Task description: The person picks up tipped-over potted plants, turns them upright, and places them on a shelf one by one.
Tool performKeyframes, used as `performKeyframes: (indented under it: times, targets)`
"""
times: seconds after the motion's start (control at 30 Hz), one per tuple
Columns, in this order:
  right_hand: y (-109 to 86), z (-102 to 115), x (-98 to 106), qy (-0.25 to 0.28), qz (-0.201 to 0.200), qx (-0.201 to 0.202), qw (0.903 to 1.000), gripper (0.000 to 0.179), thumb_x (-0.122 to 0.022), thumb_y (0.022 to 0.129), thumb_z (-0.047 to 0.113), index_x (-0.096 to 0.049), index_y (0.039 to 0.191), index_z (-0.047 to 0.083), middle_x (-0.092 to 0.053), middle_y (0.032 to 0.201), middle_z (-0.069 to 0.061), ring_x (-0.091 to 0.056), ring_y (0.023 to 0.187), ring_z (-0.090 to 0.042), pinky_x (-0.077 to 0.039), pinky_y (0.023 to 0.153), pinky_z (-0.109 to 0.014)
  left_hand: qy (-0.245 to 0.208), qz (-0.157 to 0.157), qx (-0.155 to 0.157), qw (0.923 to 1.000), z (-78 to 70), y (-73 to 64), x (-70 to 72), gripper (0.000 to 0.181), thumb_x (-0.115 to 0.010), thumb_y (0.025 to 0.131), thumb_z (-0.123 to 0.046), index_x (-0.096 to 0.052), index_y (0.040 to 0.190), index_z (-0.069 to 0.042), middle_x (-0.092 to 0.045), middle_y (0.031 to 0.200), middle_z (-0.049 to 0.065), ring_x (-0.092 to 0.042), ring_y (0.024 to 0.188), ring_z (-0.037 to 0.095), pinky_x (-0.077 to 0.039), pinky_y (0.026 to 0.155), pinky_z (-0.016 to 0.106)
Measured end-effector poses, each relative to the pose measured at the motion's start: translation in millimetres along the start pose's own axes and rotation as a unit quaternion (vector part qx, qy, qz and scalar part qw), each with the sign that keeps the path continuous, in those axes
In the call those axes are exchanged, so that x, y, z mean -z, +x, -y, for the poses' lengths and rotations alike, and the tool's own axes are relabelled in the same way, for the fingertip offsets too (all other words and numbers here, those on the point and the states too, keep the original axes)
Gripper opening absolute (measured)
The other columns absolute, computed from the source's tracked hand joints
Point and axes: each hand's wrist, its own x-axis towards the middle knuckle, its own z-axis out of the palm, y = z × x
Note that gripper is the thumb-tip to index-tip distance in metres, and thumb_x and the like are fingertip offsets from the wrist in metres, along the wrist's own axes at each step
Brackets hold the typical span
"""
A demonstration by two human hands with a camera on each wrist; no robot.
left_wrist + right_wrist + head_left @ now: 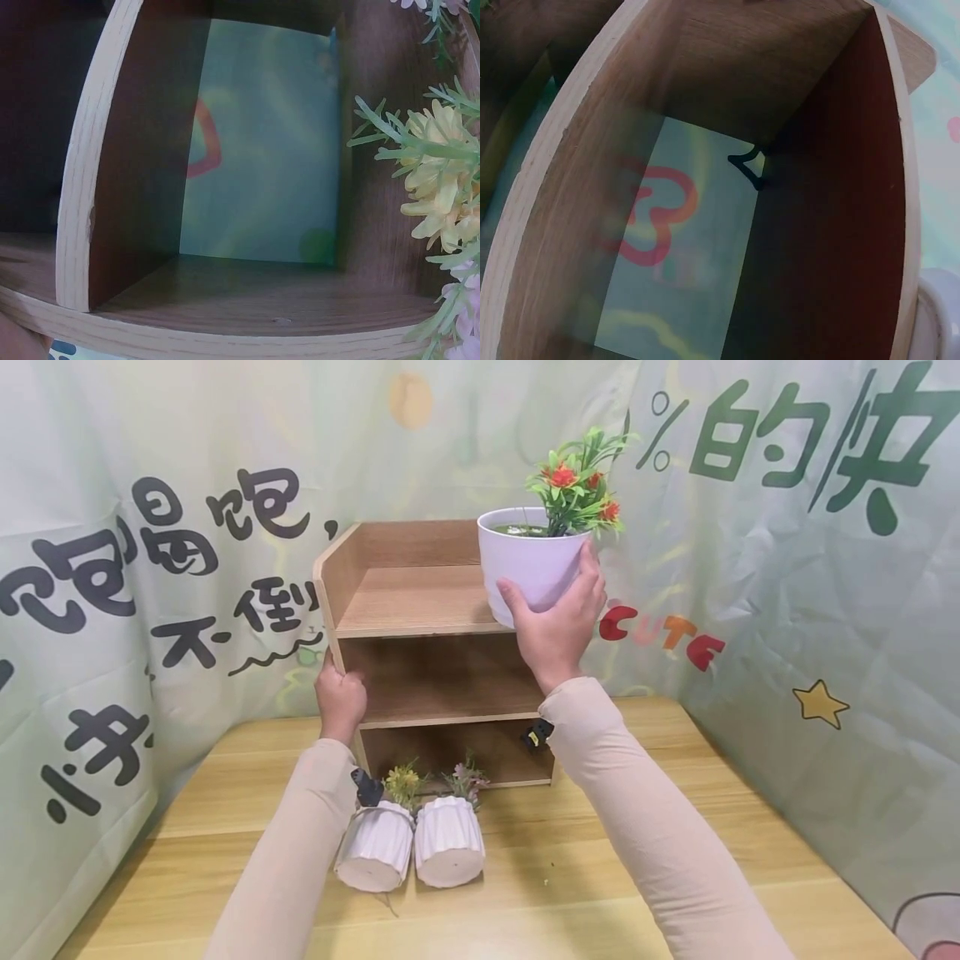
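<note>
My right hand (558, 627) grips a white flower pot (525, 564) from its right side, thumb across the front. Green leaves and red artificial flowers (566, 481) rise from the pot, which overlaps the right end of the top board in the head view. The wooden desktop shelf (420, 602) stands on the table, and my left hand (342, 697) holds its left side panel at mid height. In the right wrist view, part of the white pot (939, 307) shows at the lower right, beside the shelf.
Two small fluted white pots, one with yellow flowers (375, 847) and one with pinkish flowers (450, 843), lie tipped in front of the shelf, bases toward me. The wood-grain table (585, 877) meets printed curtains (795, 610) at the back and sides.
</note>
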Motion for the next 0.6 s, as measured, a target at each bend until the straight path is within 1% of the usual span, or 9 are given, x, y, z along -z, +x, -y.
performKeyframes:
  times: [0.13,0.3,0.4,0.53,0.6]
  targets:
    - [-1.4,-2.8,-4.6,-0.010,-0.004,0.022,0.9997,0.097,-0.077,0.075,0.050,-0.033,0.145,-0.001,-0.037,0.149,-0.014,-0.030,0.136,-0.021,-0.025,0.109,-0.033,0.000,-0.001,-0.001,1.0000,0.8,0.4,-0.4,0.058,-0.046,0.080,0.003,-0.048,0.137,-0.002,-0.059,0.121,0.027,-0.053,0.108,0.034,-0.039,0.101,0.047]
    - [-4.9,-7.9,-11.7,-0.019,-0.021,0.055,0.9981,0.094,-0.075,0.077,0.049,-0.034,0.144,-0.002,-0.035,0.150,-0.016,-0.028,0.138,-0.021,-0.021,0.111,-0.034,0.002,-0.005,-0.002,1.0000,1.0,0.8,-0.5,0.057,-0.047,0.079,0.002,-0.049,0.136,-0.001,-0.060,0.121,0.027,-0.054,0.110,0.036,-0.039,0.101,0.047]
    - [-7.3,-9.9,-15.6,-0.030,-0.026,0.055,0.9977,0.090,-0.073,0.079,0.049,-0.035,0.143,-0.001,-0.035,0.150,-0.017,-0.030,0.137,-0.023,-0.024,0.110,-0.035,0.001,-0.004,-0.001,1.0000,1.0,0.9,0.1,0.056,-0.048,0.080,0.002,-0.050,0.136,-0.002,-0.060,0.121,0.026,-0.054,0.109,0.035,-0.039,0.101,0.047]
    - [-8.4,-13.0,-19.9,-0.043,-0.016,0.045,0.9979,0.085,-0.071,0.080,0.050,-0.036,0.144,0.004,-0.034,0.151,-0.016,-0.032,0.135,-0.026,-0.028,0.108,-0.036,0.001,-0.001,0.002,1.0000,1.2,0.6,0.7,0.056,-0.048,0.081,0.002,-0.049,0.137,-0.003,-0.059,0.122,0.025,-0.053,0.111,0.034,-0.038,0.102,0.047]
    - [-8.4,-16.7,-22.2,-0.051,-0.010,0.052,0.9973,0.082,-0.071,0.081,0.048,-0.038,0.143,0.006,-0.034,0.150,-0.016,-0.031,0.135,-0.027,-0.027,0.109,-0.037,0.000,-0.001,0.002,1.0000,1.4,0.5,0.3,0.056,-0.047,0.081,0.001,-0.049,0.137,-0.003,-0.059,0.123,0.025,-0.053,0.113,0.034,-0.038,0.103,0.046]
